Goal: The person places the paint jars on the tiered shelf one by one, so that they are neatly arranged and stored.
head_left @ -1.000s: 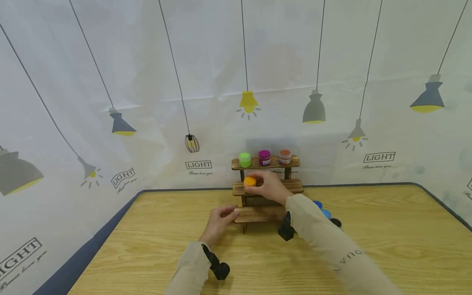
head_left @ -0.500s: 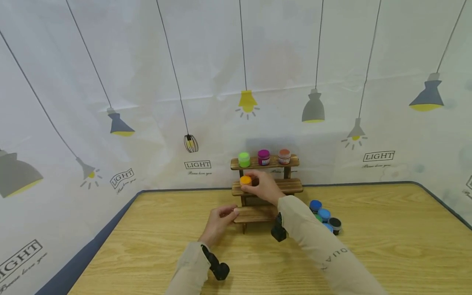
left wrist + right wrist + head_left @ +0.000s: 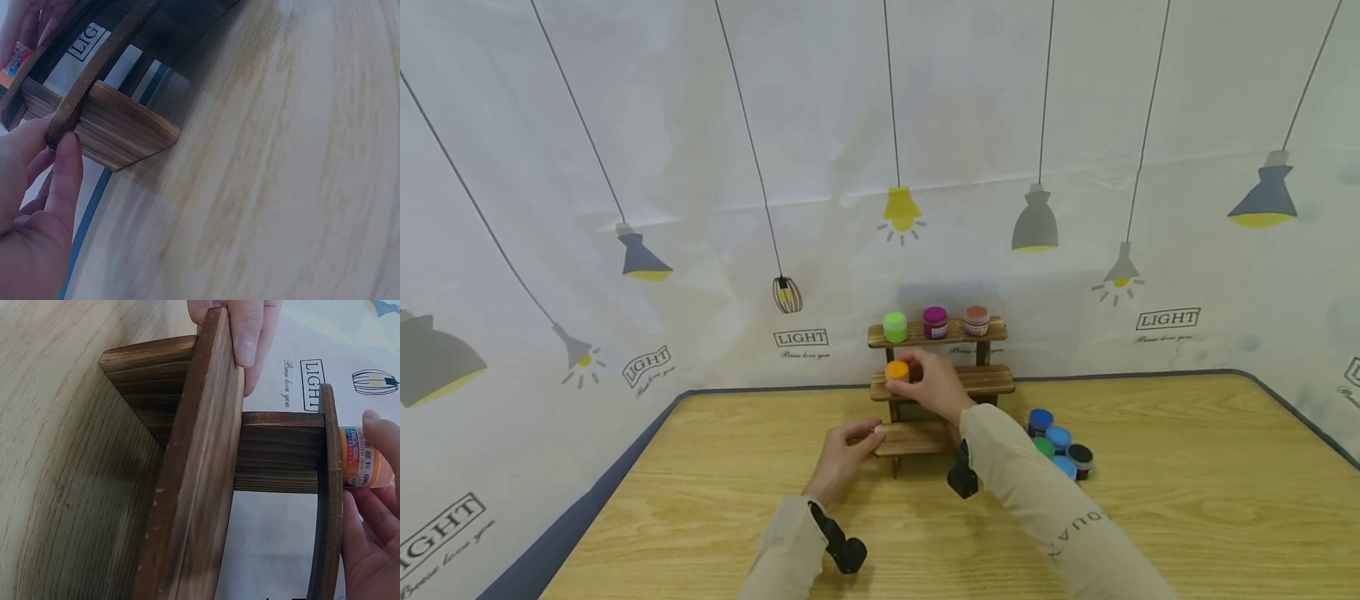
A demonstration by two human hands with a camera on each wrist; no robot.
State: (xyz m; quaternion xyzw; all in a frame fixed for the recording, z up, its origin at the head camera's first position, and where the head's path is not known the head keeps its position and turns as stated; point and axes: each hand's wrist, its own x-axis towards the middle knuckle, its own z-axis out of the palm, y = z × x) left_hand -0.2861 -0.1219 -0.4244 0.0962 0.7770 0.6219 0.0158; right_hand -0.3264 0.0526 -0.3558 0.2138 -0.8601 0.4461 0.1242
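A small orange paint jar (image 3: pixel 897 372) stands upright at the left end of the wooden rack's middle shelf (image 3: pixel 988 380). My right hand (image 3: pixel 936 388) pinches it between thumb and fingers. In the right wrist view the jar's printed label (image 3: pixel 360 456) shows, and its base is right at the board. My left hand (image 3: pixel 841 457) grips the left end of the bottom shelf (image 3: pixel 917 438), thumb on one face and fingers on the other, as the left wrist view shows. Part of the bottom shelf is hidden behind the right forearm.
On the top shelf (image 3: pixel 955 332) sit a lime green jar (image 3: pixel 895 327), a magenta jar (image 3: pixel 935 323) and a red-orange jar (image 3: pixel 977 321). Several blue, green and black jars, among them a black one (image 3: pixel 1080 459), cluster on the table right of the rack. A lamp-print backdrop (image 3: pixel 842 250) rises behind.
My right hand has shifted left with the orange jar, to the end of the middle shelf. The right sleeve has moved off the jars on the table. My left hand keeps its place.
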